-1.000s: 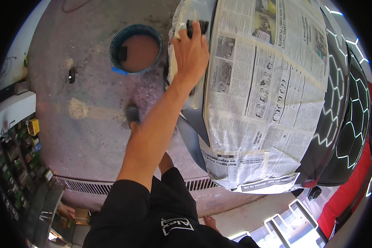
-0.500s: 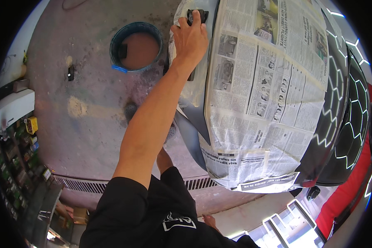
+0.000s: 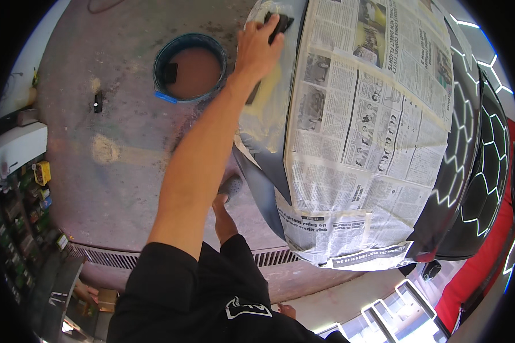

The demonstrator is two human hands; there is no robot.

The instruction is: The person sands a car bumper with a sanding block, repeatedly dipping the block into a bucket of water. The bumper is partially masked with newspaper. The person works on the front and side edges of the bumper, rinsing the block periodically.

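Note:
My left hand [image 3: 259, 50] reaches up and away, its fingers bent over a black sanding block [image 3: 278, 26]. The block lies against the rounded grey car panel [image 3: 269, 131], which carries pale yellow filler patches and a whitish wet film. Part of the block is hidden under the fingers. Newspaper [image 3: 372, 114] masks the car surface just right of the panel. My right hand [image 3: 287, 310] is low beside my black shirt; only a small part of it shows, and its fingers are not clear.
Left of the panel, a dark round bucket [image 3: 160, 64] holds murky brown water and a dark block. A small black object [image 3: 98, 102] lies on the stained floor. A drain grate [image 3: 277, 255] crosses behind my legs. Shelves with goods [image 3: 17, 228] line the left.
My left hand has tilted and shifted slightly down with the sanding block, which now sits at a steeper angle. The view has shifted a little, and my grey clog shows more fully.

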